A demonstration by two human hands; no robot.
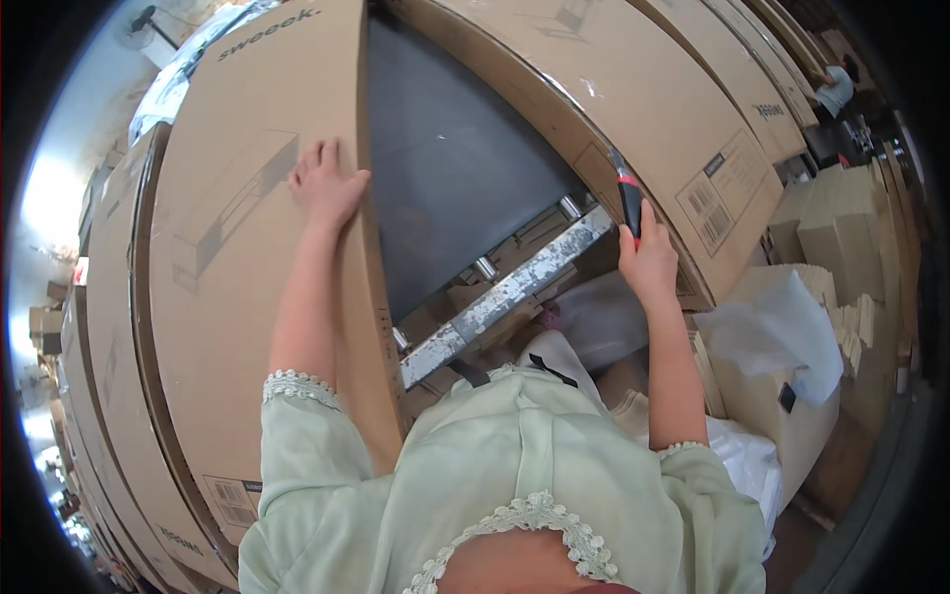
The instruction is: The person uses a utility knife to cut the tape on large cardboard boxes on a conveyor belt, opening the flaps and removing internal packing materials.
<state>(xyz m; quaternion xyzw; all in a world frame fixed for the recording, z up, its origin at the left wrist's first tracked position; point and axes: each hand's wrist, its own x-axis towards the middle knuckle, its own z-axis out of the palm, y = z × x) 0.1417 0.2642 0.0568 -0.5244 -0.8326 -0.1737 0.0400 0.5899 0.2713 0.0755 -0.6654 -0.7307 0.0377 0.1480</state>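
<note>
My left hand [328, 188] lies on the top of a large flat brown carton [237, 267], fingers spread, with the thumb by its right edge. A line drawing of furniture is printed on this carton. In my right hand [649, 255] is a utility knife [630, 198] with a black and red handle, its blade pointing away from me. The knife is over the near left edge of a second large carton [633, 109]; whether the blade touches it I cannot tell. Between the two cartons shows a dark grey conveyor belt [455, 158].
A metal bar [510, 297] with flaking white paint crosses in front of my body. More cartons [99, 346] stand at the left. On the right are stacked cardboard pieces [841, 228] and translucent plastic wrap [777, 327]. Another person [836, 89] is at the far right.
</note>
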